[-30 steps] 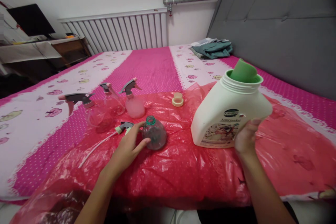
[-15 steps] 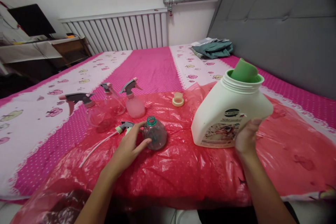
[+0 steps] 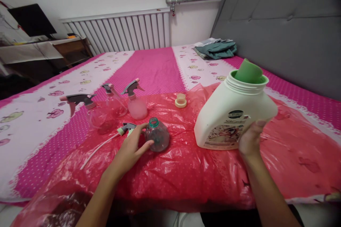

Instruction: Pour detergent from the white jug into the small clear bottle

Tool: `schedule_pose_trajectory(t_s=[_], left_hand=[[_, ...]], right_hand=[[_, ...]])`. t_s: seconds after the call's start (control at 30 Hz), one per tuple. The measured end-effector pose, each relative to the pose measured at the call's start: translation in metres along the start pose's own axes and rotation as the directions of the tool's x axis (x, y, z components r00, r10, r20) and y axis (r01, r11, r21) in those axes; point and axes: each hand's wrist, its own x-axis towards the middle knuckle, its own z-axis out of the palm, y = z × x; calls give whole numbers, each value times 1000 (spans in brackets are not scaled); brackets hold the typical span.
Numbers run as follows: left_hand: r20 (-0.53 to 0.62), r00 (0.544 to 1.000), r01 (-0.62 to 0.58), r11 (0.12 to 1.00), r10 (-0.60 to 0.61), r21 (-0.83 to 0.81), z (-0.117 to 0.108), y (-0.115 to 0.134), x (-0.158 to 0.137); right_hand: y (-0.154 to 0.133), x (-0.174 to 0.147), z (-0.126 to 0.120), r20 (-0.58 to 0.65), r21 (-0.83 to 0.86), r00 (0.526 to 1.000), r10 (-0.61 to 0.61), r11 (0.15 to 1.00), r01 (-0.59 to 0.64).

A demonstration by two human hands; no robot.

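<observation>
My left hand (image 3: 134, 145) has its fingers and thumb around the left side of a small clear spray bottle (image 3: 160, 138) with a green open neck. My right hand (image 3: 252, 140) grips the lower right side of a big cream detergent bottle (image 3: 221, 117), tilted a little, its capless mouth showing a green pour spout (image 3: 249, 72). Beside my left hand lies a loose spray trigger head (image 3: 124, 128) with a long white tube (image 3: 98, 151). A cream cap (image 3: 180, 101) sits between the two bottles, farther back.
Several pink spray bottles with trigger heads stand at the left, one holding cloudy liquid (image 3: 137, 108). A red plastic sheet (image 3: 176, 170) covers the near part of the bed. Folded clothes (image 3: 217, 49) lie by the grey headboard (image 3: 287, 32); a radiator (image 3: 119, 30) lines the wall.
</observation>
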Motion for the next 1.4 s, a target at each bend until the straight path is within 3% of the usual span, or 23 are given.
schedule_pose_trajectory(t_s=[1.4], left_hand=[[-18,999,-32,999,32,-6,3,-4,1]], right_hand=[[3,3,0,-17,46,999,31,998,-30]])
